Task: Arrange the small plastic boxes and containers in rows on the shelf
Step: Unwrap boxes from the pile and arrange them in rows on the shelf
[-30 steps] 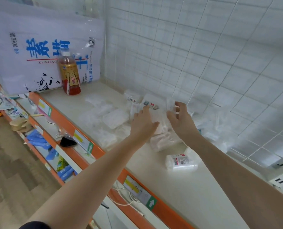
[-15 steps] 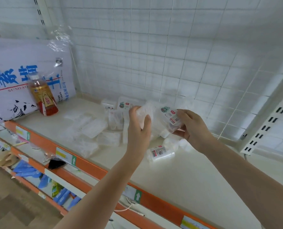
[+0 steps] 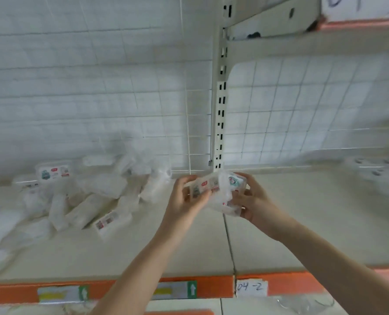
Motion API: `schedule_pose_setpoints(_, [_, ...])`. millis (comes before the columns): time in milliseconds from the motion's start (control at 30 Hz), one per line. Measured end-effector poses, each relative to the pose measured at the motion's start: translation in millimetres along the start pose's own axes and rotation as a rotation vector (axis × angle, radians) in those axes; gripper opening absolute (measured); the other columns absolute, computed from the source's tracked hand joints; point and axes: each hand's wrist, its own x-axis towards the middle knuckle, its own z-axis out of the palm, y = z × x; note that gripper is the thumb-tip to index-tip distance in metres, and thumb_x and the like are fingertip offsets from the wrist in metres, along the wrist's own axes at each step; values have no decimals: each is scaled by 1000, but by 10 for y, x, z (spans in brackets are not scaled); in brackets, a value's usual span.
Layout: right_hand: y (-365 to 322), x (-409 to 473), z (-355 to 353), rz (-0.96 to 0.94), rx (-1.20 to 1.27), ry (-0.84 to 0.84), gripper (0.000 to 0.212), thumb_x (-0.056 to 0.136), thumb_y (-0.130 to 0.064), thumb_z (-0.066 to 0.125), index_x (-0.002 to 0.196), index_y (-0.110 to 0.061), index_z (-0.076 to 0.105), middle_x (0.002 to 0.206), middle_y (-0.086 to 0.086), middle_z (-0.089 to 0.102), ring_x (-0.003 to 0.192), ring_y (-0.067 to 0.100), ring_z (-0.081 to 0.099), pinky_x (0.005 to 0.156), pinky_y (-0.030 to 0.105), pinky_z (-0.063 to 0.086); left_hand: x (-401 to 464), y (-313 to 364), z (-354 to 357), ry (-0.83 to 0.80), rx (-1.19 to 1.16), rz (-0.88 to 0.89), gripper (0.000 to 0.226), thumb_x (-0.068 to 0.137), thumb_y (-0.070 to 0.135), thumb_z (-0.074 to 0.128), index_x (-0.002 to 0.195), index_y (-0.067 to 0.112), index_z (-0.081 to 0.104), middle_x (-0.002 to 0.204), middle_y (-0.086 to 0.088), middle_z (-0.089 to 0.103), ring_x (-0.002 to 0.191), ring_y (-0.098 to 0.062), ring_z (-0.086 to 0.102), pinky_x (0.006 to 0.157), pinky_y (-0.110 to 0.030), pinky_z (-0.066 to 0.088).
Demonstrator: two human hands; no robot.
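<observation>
Both my hands hold a small bunch of clear plastic boxes (image 3: pixel 216 189) with printed labels above the cream shelf (image 3: pixel 302 223), near the joint between two shelf boards. My left hand (image 3: pixel 184 201) grips the left side of the bunch, my right hand (image 3: pixel 252 201) grips the right side from below. A loose heap of several more clear boxes (image 3: pixel 93 201) lies on the shelf to the left, with one labelled box (image 3: pixel 54 172) upright against the back grid. The frame is blurred by motion.
A slotted upright post (image 3: pixel 220 123) stands behind my hands, with white wire grid panels on both sides. The shelf's orange front strip (image 3: pixel 211 289) carries price tags and a paper label reading 04-2 (image 3: pixel 251 287). Another shelf hangs above at the top right.
My hands have lifted boxes out of the heap and carried them rightward, coming together on one bunch. The view has swung right; the bottle and large bag have left the frame.
</observation>
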Motion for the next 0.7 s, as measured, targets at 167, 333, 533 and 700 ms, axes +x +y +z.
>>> schedule_pose_setpoints(167, [-74, -438, -751, -67, -94, 264, 30, 87, -7, 61, 115, -16, 52, 94, 9, 67, 74, 15, 68, 63, 32, 53, 11, -103, 672, -65, 29, 25, 45, 70, 23, 74, 111, 22, 55, 101, -7, 65, 90, -14, 64, 72, -18, 51])
schedule_pose_setpoints(333, [-155, -765, -1467, -147, -148, 475, 19, 93, -6, 53, 104, -21, 54, 93, 9, 66, 72, 14, 67, 59, 32, 52, 1, -283, 1353, -96, -16, -72, 26, 81, 10, 68, 102, 24, 61, 99, -1, 67, 88, -9, 65, 75, -23, 49])
schedule_pose_setpoints(533, [-189, -1214, -2165, -166, -197, 582, 25, 93, -4, 54, 117, -8, 47, 103, 13, 60, 78, 10, 69, 61, 34, 58, -11, -422, 2115, -156, -98, -142, 37, 62, 12, 57, 98, 18, 63, 88, 3, 70, 82, -9, 65, 66, -19, 48])
schedule_pose_setpoints(700, [-206, -1563, -2634, -241, -273, 660, 24, 92, -2, 53, 110, -16, 46, 101, 3, 61, 83, 10, 69, 60, 27, 57, -85, -526, 2686, -198, -114, -144, 27, 79, -2, 61, 102, 15, 62, 89, 1, 71, 87, -14, 64, 70, -25, 50])
